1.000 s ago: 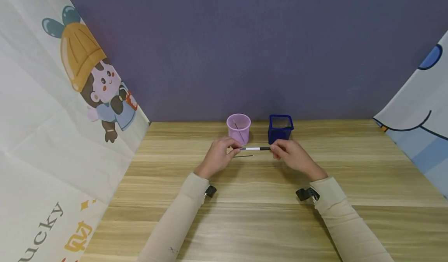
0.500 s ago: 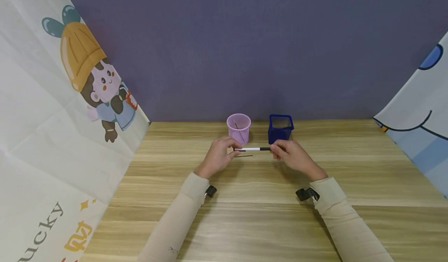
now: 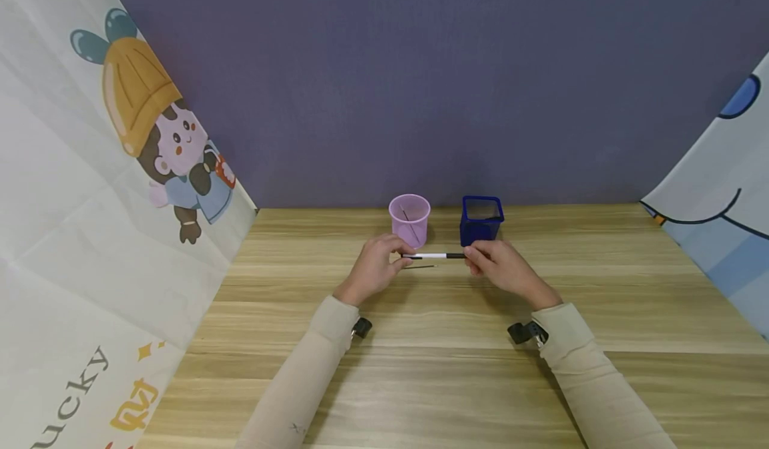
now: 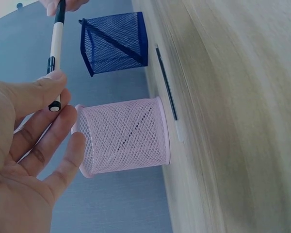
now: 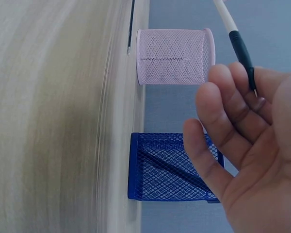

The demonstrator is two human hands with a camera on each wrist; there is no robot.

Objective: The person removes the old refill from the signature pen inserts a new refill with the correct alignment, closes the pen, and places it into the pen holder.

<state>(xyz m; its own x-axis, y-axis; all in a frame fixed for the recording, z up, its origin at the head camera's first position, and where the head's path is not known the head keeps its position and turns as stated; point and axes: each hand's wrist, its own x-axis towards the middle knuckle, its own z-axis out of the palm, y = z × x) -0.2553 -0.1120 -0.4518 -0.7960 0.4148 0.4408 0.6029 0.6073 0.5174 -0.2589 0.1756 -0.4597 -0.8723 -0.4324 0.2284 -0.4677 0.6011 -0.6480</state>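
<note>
A white pen [image 3: 434,255] with a black grip section and black clip is held level between both hands, above the table. My left hand [image 3: 374,269] pinches its clip end between thumb and forefinger, the other fingers loosely bent. At the opposite end my right hand [image 3: 509,269] pinches the black grip section; the bare writing tip [image 5: 255,93] shows in the right wrist view. Below the pen a thin dark pen refill [image 4: 167,85] lies on the table. Just behind the hands stand a pink mesh cup [image 3: 396,227] and a square blue mesh holder [image 3: 480,233].
Through the pink mesh a thin dark stick shows, leaning inside. A dark pen [image 5: 169,167] slants inside the blue holder. The wood-grain table [image 3: 432,382] ends at a dark blue-grey panel [image 3: 384,89]. Printed curtains [image 3: 78,189] hang at both sides.
The pen has turned a little about its length, so the clip now sits on its lower side. Both hands have stayed nearly in place.
</note>
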